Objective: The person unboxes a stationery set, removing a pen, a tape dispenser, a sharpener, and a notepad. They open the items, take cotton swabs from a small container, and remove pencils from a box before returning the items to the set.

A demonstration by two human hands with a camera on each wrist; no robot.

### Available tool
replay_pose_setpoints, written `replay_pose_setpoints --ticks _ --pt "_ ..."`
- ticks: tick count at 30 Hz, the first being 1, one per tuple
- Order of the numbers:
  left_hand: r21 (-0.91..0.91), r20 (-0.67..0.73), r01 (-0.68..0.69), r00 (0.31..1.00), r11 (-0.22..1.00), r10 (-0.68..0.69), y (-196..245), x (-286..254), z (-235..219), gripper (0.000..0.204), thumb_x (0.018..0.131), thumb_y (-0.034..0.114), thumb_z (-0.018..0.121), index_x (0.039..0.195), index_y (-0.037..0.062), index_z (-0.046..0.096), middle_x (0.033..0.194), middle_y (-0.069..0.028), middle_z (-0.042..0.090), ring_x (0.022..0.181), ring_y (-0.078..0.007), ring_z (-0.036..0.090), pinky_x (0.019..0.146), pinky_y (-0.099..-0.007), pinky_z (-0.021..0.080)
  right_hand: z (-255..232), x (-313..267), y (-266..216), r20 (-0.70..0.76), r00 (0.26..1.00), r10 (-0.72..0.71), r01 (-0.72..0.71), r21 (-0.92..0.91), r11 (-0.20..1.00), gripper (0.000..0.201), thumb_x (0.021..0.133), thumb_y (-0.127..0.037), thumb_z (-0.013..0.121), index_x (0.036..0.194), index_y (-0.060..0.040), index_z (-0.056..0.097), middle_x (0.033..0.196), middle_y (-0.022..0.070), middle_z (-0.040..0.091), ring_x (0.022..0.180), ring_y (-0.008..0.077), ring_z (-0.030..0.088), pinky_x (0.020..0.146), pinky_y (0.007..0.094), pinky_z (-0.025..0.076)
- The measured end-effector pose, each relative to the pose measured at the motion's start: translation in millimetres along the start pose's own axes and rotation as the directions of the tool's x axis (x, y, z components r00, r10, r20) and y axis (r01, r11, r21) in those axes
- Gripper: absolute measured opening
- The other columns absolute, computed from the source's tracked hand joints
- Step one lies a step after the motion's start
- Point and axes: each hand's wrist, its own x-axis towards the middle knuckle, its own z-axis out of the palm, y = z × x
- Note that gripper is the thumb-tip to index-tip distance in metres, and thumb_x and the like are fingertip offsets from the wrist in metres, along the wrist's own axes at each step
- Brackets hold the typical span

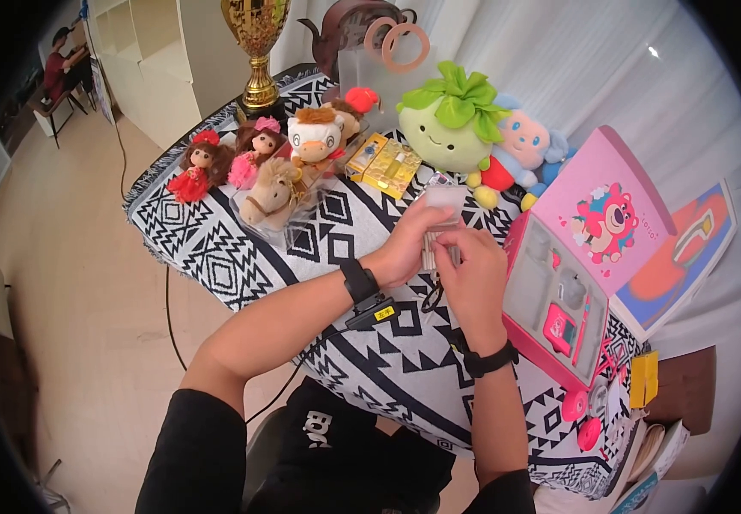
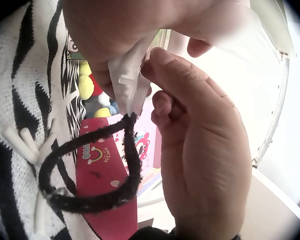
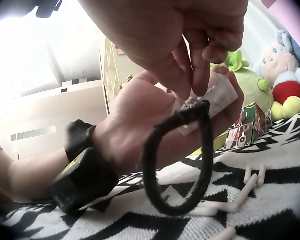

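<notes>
My left hand point(image 1: 403, 244) holds a small translucent white case point(image 1: 444, 201) above the patterned tablecloth, its palm under the case in the right wrist view. Thumb and forefinger of my right hand point(image 1: 476, 267) pinch at the case's near end, where small pale bits show between the fingertips. I cannot tell whether those fingers also grip one of the bits. From that end hangs a fuzzy black loop point(image 3: 149, 175), like a hair tie, over the cloth. Several white sticks point(image 3: 235, 197) lie beneath it on the cloth.
Right of the hands stands an open pink box point(image 1: 550, 308) with items in its tray. Beyond the hands are a yellow box point(image 1: 383, 163), a green plush point(image 1: 447, 128) and a blue plush point(image 1: 520, 141). Small dolls point(image 1: 202, 163), a toy horse point(image 1: 269, 193) and a gold trophy point(image 1: 259, 81) stand left.
</notes>
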Motion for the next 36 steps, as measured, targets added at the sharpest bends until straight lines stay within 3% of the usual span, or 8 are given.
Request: replay_pose_setpoints --ticks 5,7,12,15,17,20,24,36 --pt "0.011 -0.028 0.010 1.000 1.000 -0.010 1 1 -1 0.046 0.101 0.035 0.057 0.138 0.0076 0.056 0.113 -0.0066 0.067 0.106 -0.0179 0.065 0.094 -0.0343 0.053 -6 -2 1 0.042 0.999 0.016 -0.017 0.031 0.999 0.010 0.082 -0.004 0.075 0.091 -0.0027 0.072 0.089 0.0140 0.071 0.087 0.0352 0.065 0.077 0.0444 0.052" --pt "-0.068 0.008 0.063 0.998 0.996 -0.063 4 1 -2 0.039 0.100 0.026 0.061 0.134 0.0100 0.053 0.111 -0.0080 0.065 0.104 -0.0195 0.066 0.091 -0.0359 0.056 -12 -2 -2 0.013 0.999 0.040 -0.041 0.088 0.995 0.009 0.082 -0.003 0.075 0.090 -0.0024 0.072 0.088 0.0134 0.071 0.087 0.0345 0.065 0.076 0.0439 0.052" --pt "-0.082 -0.032 0.045 0.998 0.996 -0.048 12 5 -3 0.045 0.100 0.033 0.058 0.137 0.0086 0.052 0.109 -0.0089 0.067 0.099 -0.0219 0.069 0.087 -0.0391 0.059 -36 -8 2 -0.012 0.989 0.149 -0.146 0.130 0.981 0.008 0.082 -0.002 0.074 0.089 -0.0014 0.071 0.086 0.0118 0.070 0.085 0.0327 0.065 0.074 0.0420 0.051" --pt "-0.107 -0.003 0.040 0.999 0.993 -0.041 24 9 -10 0.052 0.101 0.039 0.055 0.143 0.0081 0.050 0.107 -0.0079 0.067 0.097 -0.0235 0.070 0.089 -0.0423 0.060 -37 -20 21 0.026 0.987 0.156 -0.157 0.034 0.987 0.007 0.081 -0.003 0.075 0.088 -0.0020 0.072 0.084 0.0116 0.070 0.084 0.0316 0.065 0.075 0.0425 0.050" --pt "-0.124 -0.099 0.005 0.995 0.992 -0.017 27 9 -8 0.053 0.101 0.039 0.054 0.143 0.0073 0.050 0.107 -0.0081 0.067 0.098 -0.0241 0.070 0.090 -0.0436 0.060 -31 -27 33 0.254 0.967 0.013 0.024 -0.142 0.990 0.005 0.081 -0.007 0.074 0.085 -0.0037 0.073 0.082 0.0117 0.071 0.084 0.0321 0.065 0.077 0.0436 0.049" --pt "-0.135 -0.115 0.030 0.992 0.990 -0.045 24 10 -9 0.053 0.101 0.039 0.054 0.143 0.0065 0.050 0.107 -0.0087 0.067 0.098 -0.0244 0.069 0.091 -0.0443 0.060 -15 -31 34 0.378 0.925 0.039 0.057 -0.238 0.970 0.008 0.081 -0.012 0.074 0.083 -0.0044 0.074 0.080 0.0124 0.072 0.085 0.0331 0.066 0.078 0.0445 0.048" --pt "-0.118 -0.101 0.023 0.994 0.993 -0.035 23 10 -10 0.052 0.102 0.038 0.054 0.143 0.0065 0.050 0.107 -0.0087 0.067 0.097 -0.0243 0.069 0.091 -0.0443 0.060 -6 -29 28 0.395 0.916 0.066 0.063 -0.304 0.951 0.010 0.081 -0.013 0.073 0.083 -0.0032 0.074 0.081 0.0141 0.073 0.086 0.0345 0.067 0.078 0.0456 0.049" --pt "-0.128 -0.076 0.026 0.996 0.991 -0.036 20 11 -11 0.050 0.101 0.038 0.055 0.140 0.0072 0.052 0.107 -0.0082 0.067 0.095 -0.0246 0.069 0.089 -0.0431 0.060 -7 -24 28 0.396 0.895 0.203 -0.203 -0.043 0.978 0.016 0.073 -0.003 0.071 0.089 0.0010 0.074 0.081 0.0202 0.074 0.079 0.0392 0.071 0.077 0.0468 0.057"
